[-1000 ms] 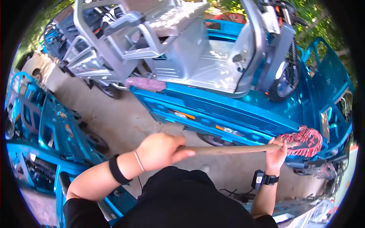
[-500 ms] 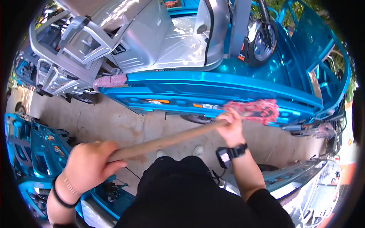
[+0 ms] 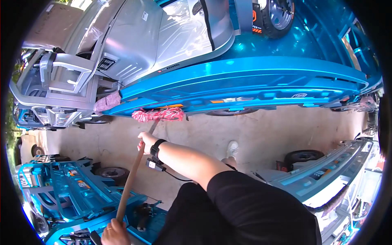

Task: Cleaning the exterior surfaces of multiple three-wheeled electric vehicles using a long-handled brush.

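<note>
I hold a mop-like duster (image 3: 163,114) with red and white strands and a long wooden handle. My left hand (image 3: 116,233) wraps round the handle's lower end near the bottom edge. Farther up, close to the strands, my right hand (image 3: 147,142) is closed on the same handle, with a black band and a small box on that wrist. The strands lie against the lower part of a blue cargo bed's side panel (image 3: 253,85), towards its left end. They partly cover an orange marking there.
A silver cab body (image 3: 136,34) and a wheel (image 3: 280,14) sit on the blue bed. Another blue vehicle (image 3: 67,190) stands at lower left, a grey one (image 3: 322,179) at lower right. Between them runs a concrete floor (image 3: 204,139). A purplish wrapped bar end (image 3: 108,101) juts out at left.
The duster head has swept left along the blue panel. Its handle has swung from slanting rightward to steeper, my right arm now reaching across to the left and my left hand lower.
</note>
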Available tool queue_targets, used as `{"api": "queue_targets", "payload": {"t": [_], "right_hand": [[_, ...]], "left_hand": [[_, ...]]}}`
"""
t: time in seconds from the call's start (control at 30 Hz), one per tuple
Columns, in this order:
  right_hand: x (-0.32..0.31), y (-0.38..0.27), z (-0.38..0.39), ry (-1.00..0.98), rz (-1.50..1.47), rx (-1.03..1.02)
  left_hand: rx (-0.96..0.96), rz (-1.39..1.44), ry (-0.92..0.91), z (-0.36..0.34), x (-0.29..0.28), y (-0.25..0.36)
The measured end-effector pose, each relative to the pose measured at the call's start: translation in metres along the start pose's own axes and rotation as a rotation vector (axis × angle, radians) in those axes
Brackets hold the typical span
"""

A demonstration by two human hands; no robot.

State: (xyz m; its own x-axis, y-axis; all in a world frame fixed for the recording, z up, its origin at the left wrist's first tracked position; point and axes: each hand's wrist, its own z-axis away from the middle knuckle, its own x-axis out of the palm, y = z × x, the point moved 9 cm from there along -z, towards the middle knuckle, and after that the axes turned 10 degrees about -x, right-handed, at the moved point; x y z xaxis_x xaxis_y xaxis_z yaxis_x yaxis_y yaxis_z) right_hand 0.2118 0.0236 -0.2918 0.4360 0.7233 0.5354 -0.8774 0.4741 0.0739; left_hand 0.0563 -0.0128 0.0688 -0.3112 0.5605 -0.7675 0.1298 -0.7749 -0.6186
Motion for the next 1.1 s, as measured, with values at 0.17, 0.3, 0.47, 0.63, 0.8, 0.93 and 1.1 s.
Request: {"api": "queue_targets", "payload": {"t": [0.17,0.3,0.47,0.63,0.8,0.93,1.1], "right_hand": [[-0.012,-0.016,-0.07,-0.088,0.131,-0.2],[-0.069,-0.046,-0.057,0.013,0.057,-0.36],[-0.157,-0.07,-0.025,0.163,-0.163,-0.372],[-0.246,-0.104,0.0,0.088,-0.285,-0.435],[-0.294,-0.127,0.072,0.282,-0.176,-0.586],[-0.263,-0.124,0.115,0.348,-0.184,-0.481],[-0.195,-0.099,0.098,0.27,-0.12,-0.32]], "left_hand": [[0.014,0.092,0.01,-0.028,0.009,0.042],[0.014,0.171,0.018,-0.03,0.035,0.06],[0.108,0.302,0.015,-0.026,0.04,0.081],[0.1,0.412,-0.289,-0.029,0.075,0.107],[0.187,0.641,-0.723,-0.023,0.105,0.129],[0.249,0.787,-0.791,-0.024,0.097,0.114],[0.212,0.863,-0.759,-0.026,0.07,0.062]]}}
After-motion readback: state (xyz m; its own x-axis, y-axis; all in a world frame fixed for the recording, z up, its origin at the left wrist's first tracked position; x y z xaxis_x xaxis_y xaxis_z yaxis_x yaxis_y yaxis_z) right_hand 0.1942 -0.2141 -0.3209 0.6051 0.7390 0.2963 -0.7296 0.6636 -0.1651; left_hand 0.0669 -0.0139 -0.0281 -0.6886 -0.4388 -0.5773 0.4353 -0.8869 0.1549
